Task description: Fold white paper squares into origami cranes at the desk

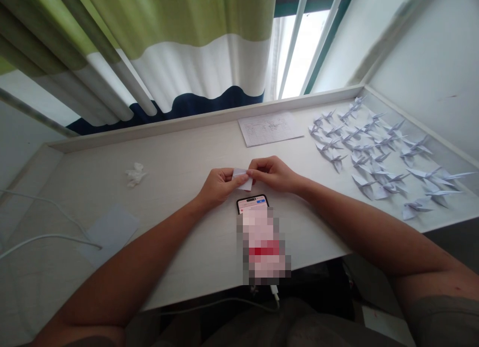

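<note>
A small folded piece of white paper (244, 182) is held up between my two hands above the desk. My left hand (221, 185) pinches its left side, thumb in front. At its upper right corner, my right hand (272, 173) grips the edge between thumb and curled fingers. Just below the hands lies a phone (253, 199) with a lit screen, most of it blurred out. Many folded white paper cranes (368, 147) are spread over the right end of the desk.
A printed sheet (271, 128) lies behind my hands. To the left are a crumpled tissue (135, 174), white paper (112, 232) and a white cable (56, 238). Another cable plugs into the phone at the front edge. A raised rim (209, 112) borders the desk, with curtains behind.
</note>
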Demonstrator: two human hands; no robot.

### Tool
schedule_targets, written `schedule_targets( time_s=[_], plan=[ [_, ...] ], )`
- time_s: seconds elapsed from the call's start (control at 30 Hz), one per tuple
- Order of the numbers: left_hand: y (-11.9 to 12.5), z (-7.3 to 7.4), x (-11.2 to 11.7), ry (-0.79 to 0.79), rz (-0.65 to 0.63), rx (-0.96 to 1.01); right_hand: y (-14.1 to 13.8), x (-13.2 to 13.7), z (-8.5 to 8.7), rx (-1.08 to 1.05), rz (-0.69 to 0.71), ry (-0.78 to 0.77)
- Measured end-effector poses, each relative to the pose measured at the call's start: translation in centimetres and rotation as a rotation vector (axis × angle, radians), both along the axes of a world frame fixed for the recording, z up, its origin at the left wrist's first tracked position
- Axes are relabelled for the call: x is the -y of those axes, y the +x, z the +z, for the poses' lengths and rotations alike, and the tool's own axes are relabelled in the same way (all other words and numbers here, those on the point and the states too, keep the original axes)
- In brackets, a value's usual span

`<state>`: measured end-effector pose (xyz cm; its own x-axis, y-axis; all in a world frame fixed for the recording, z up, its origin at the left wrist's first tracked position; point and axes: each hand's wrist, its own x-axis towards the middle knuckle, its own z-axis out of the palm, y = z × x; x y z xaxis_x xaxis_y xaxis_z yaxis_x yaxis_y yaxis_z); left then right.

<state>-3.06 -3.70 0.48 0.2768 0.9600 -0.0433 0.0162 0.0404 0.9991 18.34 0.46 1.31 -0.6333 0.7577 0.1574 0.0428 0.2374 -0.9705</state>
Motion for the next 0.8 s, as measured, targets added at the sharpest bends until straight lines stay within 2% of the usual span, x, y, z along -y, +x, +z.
schedule_targets(
  time_s=[0.1,0.17,0.27,0.53,0.67,0.8],
  plan=[
    [-0.1,0.2,-0.2,0.068,0.076,0.071,-0.4,0.3,0.3,-0.09,-0.185,0.049],
    [0.0,0.4,-0.1,0.067,0.077,0.126,-0.6,0.5,0.5,-0.136,-0.318,0.014],
    [0.2,0.6,0.1,0.059,0.108,0.132,-1.0,0.7,0.4,-0.153,-0.375,-0.089],
    [0.2,-0.1,-0.1,0.131,0.274,0.129,-1.4,0.6,-0.3,-0.11,-0.23,-0.242],
    [0.2,-0.2,-0.3,0.155,0.283,0.141,-1.4,0.7,-0.2,-0.061,-0.166,-0.222],
    [0.4,-0.3,-0.4,0.161,0.23,0.124,-1.5,0.9,0.0,-0.003,-0.09,-0.2]
  ],
)
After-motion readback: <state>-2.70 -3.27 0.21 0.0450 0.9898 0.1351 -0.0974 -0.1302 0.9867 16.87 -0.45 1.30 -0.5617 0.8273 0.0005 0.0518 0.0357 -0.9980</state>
